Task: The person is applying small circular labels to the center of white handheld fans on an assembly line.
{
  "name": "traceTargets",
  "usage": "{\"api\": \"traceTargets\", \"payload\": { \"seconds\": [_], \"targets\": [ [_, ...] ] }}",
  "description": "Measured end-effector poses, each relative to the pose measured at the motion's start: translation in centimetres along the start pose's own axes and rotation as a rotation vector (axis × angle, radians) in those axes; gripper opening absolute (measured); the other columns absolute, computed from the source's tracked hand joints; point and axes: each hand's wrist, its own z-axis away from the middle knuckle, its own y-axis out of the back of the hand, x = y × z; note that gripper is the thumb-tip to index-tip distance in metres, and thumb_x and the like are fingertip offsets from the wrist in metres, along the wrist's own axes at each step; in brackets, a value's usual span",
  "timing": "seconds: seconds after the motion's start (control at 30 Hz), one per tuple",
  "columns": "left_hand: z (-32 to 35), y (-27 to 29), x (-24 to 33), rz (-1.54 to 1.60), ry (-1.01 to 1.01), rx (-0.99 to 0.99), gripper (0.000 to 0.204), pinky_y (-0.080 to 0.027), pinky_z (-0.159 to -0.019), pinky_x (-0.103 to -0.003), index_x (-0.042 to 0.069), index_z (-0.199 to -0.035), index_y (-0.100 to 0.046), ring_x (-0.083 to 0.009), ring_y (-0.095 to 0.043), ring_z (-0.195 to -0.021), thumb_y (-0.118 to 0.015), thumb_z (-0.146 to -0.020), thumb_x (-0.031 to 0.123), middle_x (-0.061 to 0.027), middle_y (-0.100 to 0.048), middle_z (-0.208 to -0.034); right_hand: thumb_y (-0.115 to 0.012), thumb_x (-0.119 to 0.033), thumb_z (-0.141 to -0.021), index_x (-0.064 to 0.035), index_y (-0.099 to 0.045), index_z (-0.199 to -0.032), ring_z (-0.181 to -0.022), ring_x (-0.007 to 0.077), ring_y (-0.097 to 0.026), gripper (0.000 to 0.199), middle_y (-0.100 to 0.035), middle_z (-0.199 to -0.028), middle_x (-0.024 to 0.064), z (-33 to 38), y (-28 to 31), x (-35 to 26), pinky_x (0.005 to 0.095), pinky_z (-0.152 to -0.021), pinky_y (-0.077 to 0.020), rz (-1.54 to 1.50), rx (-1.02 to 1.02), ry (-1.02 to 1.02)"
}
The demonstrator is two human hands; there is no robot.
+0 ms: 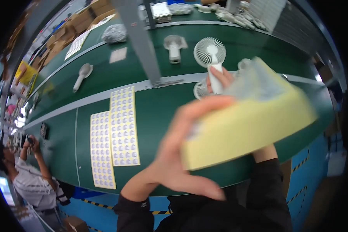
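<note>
The yellow sheet [247, 131] is big and blurry, held up close above the green worktop [154, 116]. It tilts up to the right, and rows of small pale stickers show on its top. The left hand [178, 162] has its grip closed on the sheet's left edge, thumb below and fingers on top. Behind the sheet, the right hand [220, 79] has its grip wrapped around the white handle of a small white fan [210, 54], held upright. Two more sticker sheets [114, 135] lie flat on the worktop to the left. Farther back lie another fan [173, 47] and a white handle piece [82, 75].
</note>
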Motion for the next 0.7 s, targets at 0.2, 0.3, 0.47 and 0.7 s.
{"api": "traceTargets", "payload": {
  "seconds": [0.2,0.3,0.47,0.7],
  "targets": [
    [2.8,3.5,-0.9,-0.172,-0.286,0.621,0.09,-0.031,-0.114,-0.054,0.002,-0.147,-0.032,-0.0463,-0.045,-0.135,-0.026,-0.095,0.076,-0.0307,-0.043,-0.146,-0.044,-0.033,-0.106,-0.0037,-0.052,-0.103,-0.066,0.0161,-0.056,0.03,-0.056,-0.083,0.0065,6.5,4.0,0.9,0.0287,-0.062,-0.046,-0.436,-0.07,0.024],
    [5.1,5.7,-2.1,-0.77,-0.272,0.756,0.056,-0.044,-0.107,-0.047,-0.003,-0.145,-0.032,-0.0367,-0.053,-0.126,-0.039,-0.105,0.036,-0.0237,-0.044,-0.143,-0.04,-0.033,-0.107,-0.0043,-0.051,-0.105,-0.064,0.017,-0.051,0.031,-0.055,-0.082,0.0079,8.5,3.5,1.5,0.0301,-0.062,-0.0416,-0.553,-0.101,0.012],
    [7.6,7.1,-8.0,-1.055,-0.016,0.676,0.038,-0.046,-0.102,-0.034,-0.002,-0.141,-0.044,-0.0232,-0.054,-0.124,-0.045,-0.103,0.006,-0.0154,-0.05,-0.14,-0.038,-0.033,-0.107,-0.0047,-0.054,-0.109,-0.061,0.0175,-0.052,0.033,-0.056,-0.082,0.0086,9.6,3.4,2.5,0.0333,-0.065,-0.0414,-0.595,-0.159,0.018],
    [8.7,8.3,-10.6,-1.035,0.067,0.488,0.034,-0.047,-0.097,-0.033,-0.003,-0.131,-0.056,-0.0257,-0.063,-0.113,-0.047,-0.099,-0.004,-0.0172,-0.065,-0.125,-0.039,-0.035,-0.106,-0.0058,-0.055,-0.114,-0.058,0.0166,-0.052,0.034,-0.056,-0.081,0.0077,9.9,3.3,2.7,0.0338,-0.064,-0.0407,-0.579,-0.291,0.035]
  ]
}}
